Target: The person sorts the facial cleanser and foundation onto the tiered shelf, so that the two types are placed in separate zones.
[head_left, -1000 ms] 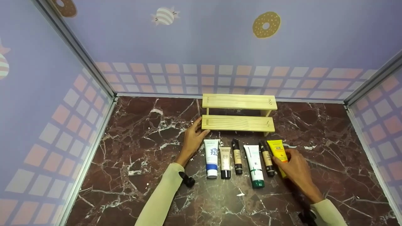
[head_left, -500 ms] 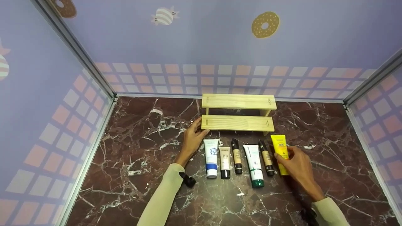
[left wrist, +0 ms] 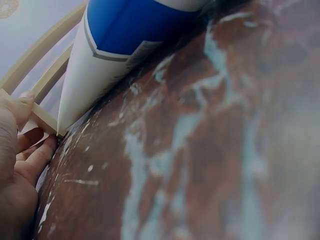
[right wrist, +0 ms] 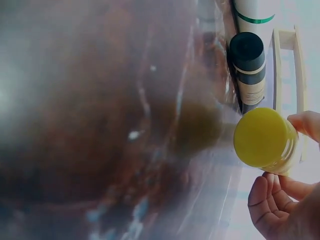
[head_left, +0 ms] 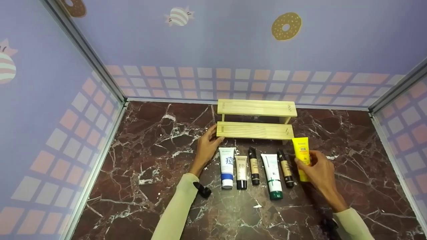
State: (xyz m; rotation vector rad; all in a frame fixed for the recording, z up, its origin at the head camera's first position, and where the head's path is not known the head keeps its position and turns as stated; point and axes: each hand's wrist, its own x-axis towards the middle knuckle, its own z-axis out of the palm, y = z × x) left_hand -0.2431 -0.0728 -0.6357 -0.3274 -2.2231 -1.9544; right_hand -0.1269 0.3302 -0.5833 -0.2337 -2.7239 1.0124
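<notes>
A two-step wooden display rack (head_left: 255,130) stands at the back wall. My left hand (head_left: 205,148) grips the left end of its lower step; in the left wrist view the thumb lies on the wood, with the fingers (left wrist: 42,152) curled below. My right hand (head_left: 318,171) holds a yellow squeeze tube (head_left: 302,150) between thumb and fingers, right of the row. Its round yellow cap (right wrist: 260,137) faces the right wrist camera. Closest to it lies a black-capped foundation tube (head_left: 286,168). Beside my left hand is a white tube with a blue band (head_left: 227,166).
Between those tubes lie a small beige BB cream tube (head_left: 241,171), another foundation tube (head_left: 254,166) and a white tube with a green cap (head_left: 272,173). The marbled tabletop (head_left: 146,160) is bounded by patterned walls (head_left: 200,43) at the back and sides.
My right hand has brought the yellow tube up and slightly right, away from the row towards the rack's right end, and straightened its slant. My left hand stays at the rack.
</notes>
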